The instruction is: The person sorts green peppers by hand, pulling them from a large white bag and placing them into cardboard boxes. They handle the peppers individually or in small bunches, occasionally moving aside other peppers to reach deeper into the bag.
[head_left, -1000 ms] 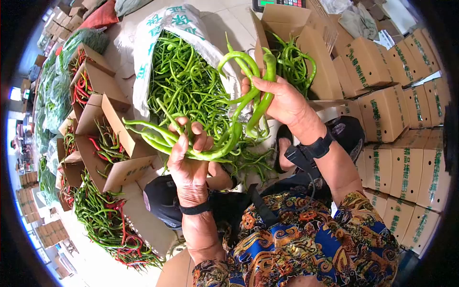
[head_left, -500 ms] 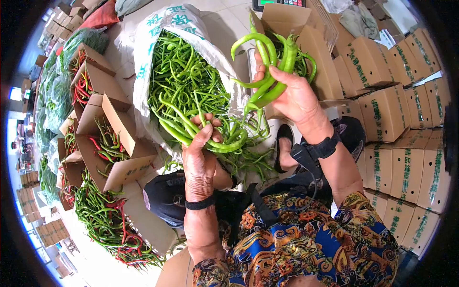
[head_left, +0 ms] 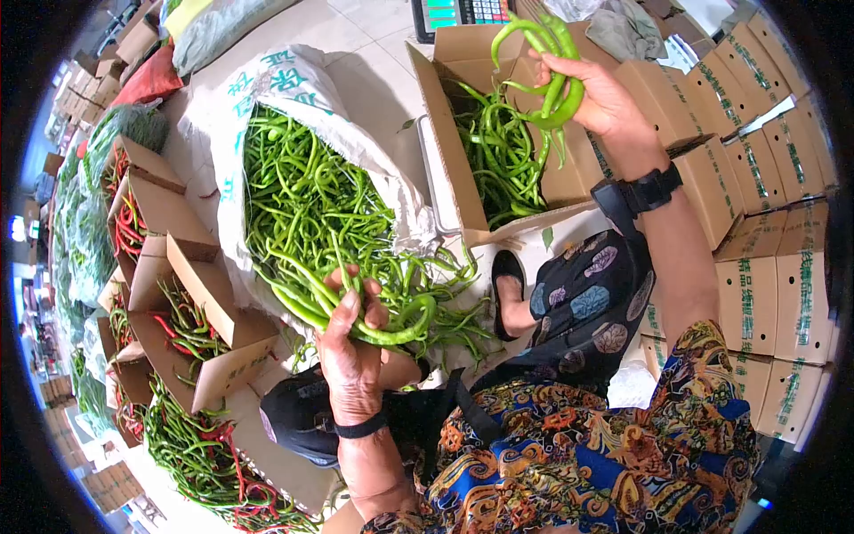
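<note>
My right hand [head_left: 598,96] is closed round a small bunch of long green chili peppers [head_left: 559,93], held above the right side of an open cardboard box [head_left: 556,216]. Inside that box lie more green peppers [head_left: 503,160]. Lower down, my left hand [head_left: 351,329] grips several green chili peppers [head_left: 298,294], one of them curled at its end [head_left: 414,322]. It hovers at the mouth of a white woven sack [head_left: 233,191], which is full of green peppers [head_left: 316,187]. Loose peppers [head_left: 449,303] spill from the sack onto the floor.
A digital scale [head_left: 463,12] stands behind the box. Stacked cartons [head_left: 747,285] line the right side. On the left are open boxes [head_left: 209,325] of red and green peppers and a long pile of mixed peppers [head_left: 200,445]. My foot in a black shoe [head_left: 507,289] is near the box.
My right hand has moved up and right with its bunch, so the box and its peppers show more fully. The left hand still holds its peppers. The camera view has shifted.
</note>
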A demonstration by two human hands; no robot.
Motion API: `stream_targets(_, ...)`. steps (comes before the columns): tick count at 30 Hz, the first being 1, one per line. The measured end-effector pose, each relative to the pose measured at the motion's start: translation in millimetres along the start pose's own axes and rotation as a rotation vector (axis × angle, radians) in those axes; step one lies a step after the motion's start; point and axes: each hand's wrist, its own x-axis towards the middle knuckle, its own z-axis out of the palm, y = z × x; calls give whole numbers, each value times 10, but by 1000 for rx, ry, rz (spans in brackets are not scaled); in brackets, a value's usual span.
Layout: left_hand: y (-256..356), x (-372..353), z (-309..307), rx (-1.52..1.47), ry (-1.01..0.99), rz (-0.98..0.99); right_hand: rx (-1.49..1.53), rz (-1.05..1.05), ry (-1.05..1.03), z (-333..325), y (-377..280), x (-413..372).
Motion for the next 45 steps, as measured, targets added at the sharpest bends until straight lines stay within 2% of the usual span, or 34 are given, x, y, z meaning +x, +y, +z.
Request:
stream_targets(6,-20,14,91,3,22,-68,52,156,38,-317,116,319)
stream_targets(9,-91,63,116,23,50,-33,-128,152,81,-562,224,655)
stream_targets(10,-93,62,147,37,60,-44,-255,87,83,-786,318,772)
stream_targets(12,-74,64,207,57,85,-48,-567,99,261,-871,405,676)
stream_targets(14,-100,100,188,37,103,-41,-763,183,268,-865,466,693)
stream_targets(16,-88,74,240,12,139,-31,-761,219,188,-869,474,573)
stream_targets(17,-106,76,262,-26,194,-21,-757,241,131,-778,456,489)
stream_targets(19,-123,94,79,-52,116,-57,-861,-154,82,-532,408,251)
stream_targets(21,-89,114,58,-108,3,-92,-1069,-294,175,81,262,77)
stream_targets(23,-105,143,57,-91,-23,-87,-1131,-67,-4,410,61,-40)
stream_targets(25,-107,120,98,-137,-39,-111,-1029,-69,-284,939,212,-409)
stream_targets(27,-173,173,13,-216,-89,-107,-924,50,-518,1345,498,-787)
stream_targets(29,-196,129,96,-221,-53,-83,-958,-27,-615,1562,960,-969)
stream_targets(32,-214,100,88,-276,-123,-127,-1038,-410,-336,1630,1571,-1009)
stream_targets(36,-262,109,-21,-206,-160,-108,-868,35,-385,1553,1579,-917)
stream_targets(39,-263,114,-70,-235,-135,-101,-759,210,-538,1444,1626,-815)
stream_targets(42,-244,144,-142,-238,-116,-114,8,461,-435,1509,1643,-878)
stream_targets(45,-194,102,-46,-161,-53,-51,155,545,-442,1484,1665,-854)
